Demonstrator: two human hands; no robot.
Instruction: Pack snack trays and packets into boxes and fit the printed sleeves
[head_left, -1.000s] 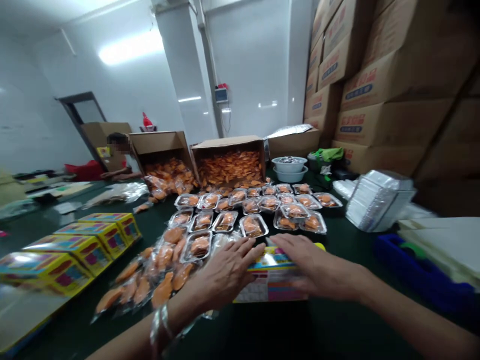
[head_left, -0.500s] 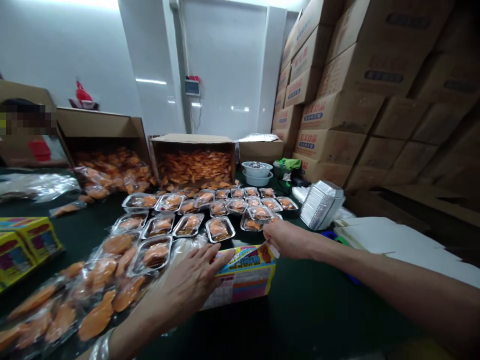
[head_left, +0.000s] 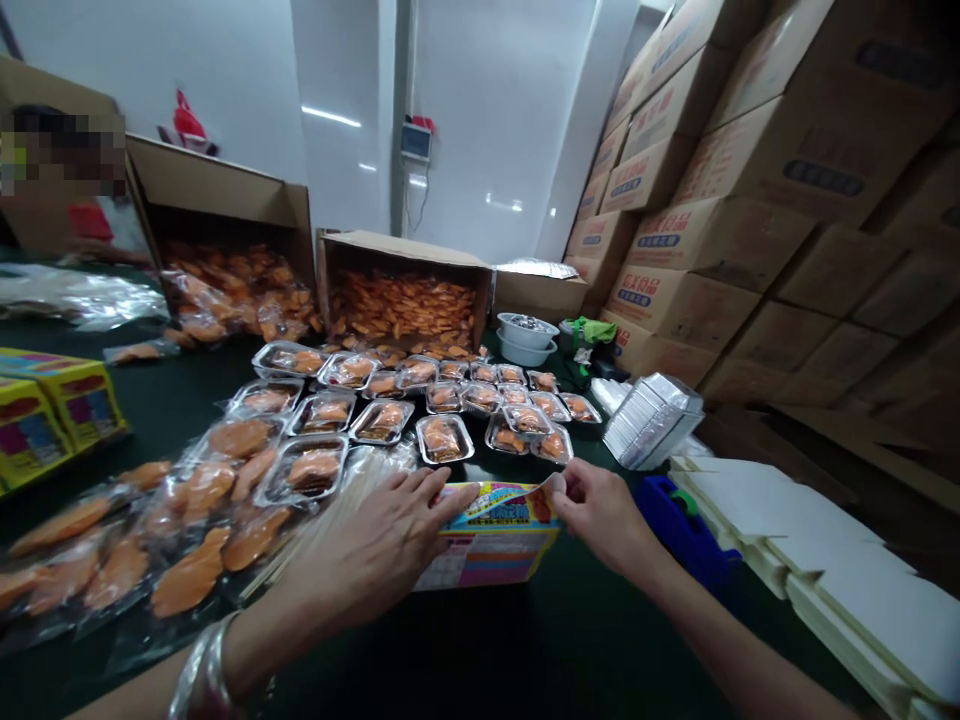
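A yellow printed cardboard box (head_left: 495, 545) lies on the dark green table before me. My left hand (head_left: 382, 530) rests over the box's left end, fingers stretched out; its grip on the far side is hidden. At the top right corner, my right hand (head_left: 589, 500) pinches a lifted, curling paper flap (head_left: 546, 488) of the box top. Just behind the box are foil trays (head_left: 444, 438) with orange pieces in clear wrap. Thin wooden sticks (head_left: 322, 530) lie to the left, partly under my left forearm, beside wrapped orange pieces (head_left: 191, 575).
A blue tape dispenser (head_left: 686, 540) and white unfolded cartons (head_left: 825, 540) are at right, near stacked foil trays (head_left: 651, 420). Open cartons (head_left: 409, 248) of orange pieces stand behind. More yellow boxes (head_left: 60, 410) are at left. Tall carton stacks (head_left: 720, 250) fill the right. A person (head_left: 64, 150) is far left.
My right hand has shifted right and slightly down, pulling the paper flap up along the box top. My left hand stays on the box. The camera has tilted a little.
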